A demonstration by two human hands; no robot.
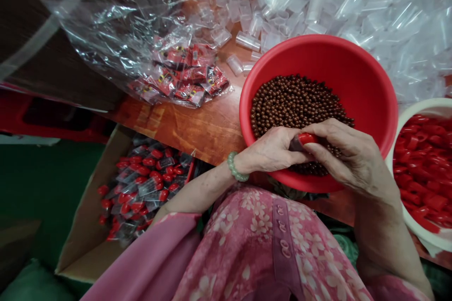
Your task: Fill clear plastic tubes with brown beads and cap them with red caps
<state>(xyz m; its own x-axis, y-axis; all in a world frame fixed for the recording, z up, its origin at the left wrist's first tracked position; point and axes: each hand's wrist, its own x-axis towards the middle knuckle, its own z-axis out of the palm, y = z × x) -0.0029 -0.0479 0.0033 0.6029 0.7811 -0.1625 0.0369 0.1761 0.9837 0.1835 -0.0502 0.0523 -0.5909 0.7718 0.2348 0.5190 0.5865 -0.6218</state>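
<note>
Over the near part of a red bowl [367,70] of small brown beads [293,103], my two hands meet at a small container with a red cap [308,138]. My left hand [275,149], with a green bead bracelet [237,167] at its wrist, is closed round the dark lower part of the container. The thumb and forefinger of my right hand [348,155] press on the red cap from the right. Its other fingers are partly hidden.
Clear plastic tubes [282,0] lie heaped behind the bowl. A clear bag of red packets [190,75] is at the left. A cardboard box [84,207] holds red-capped containers [141,183]. At the right, a white basin [406,117] holds red caps [423,164].
</note>
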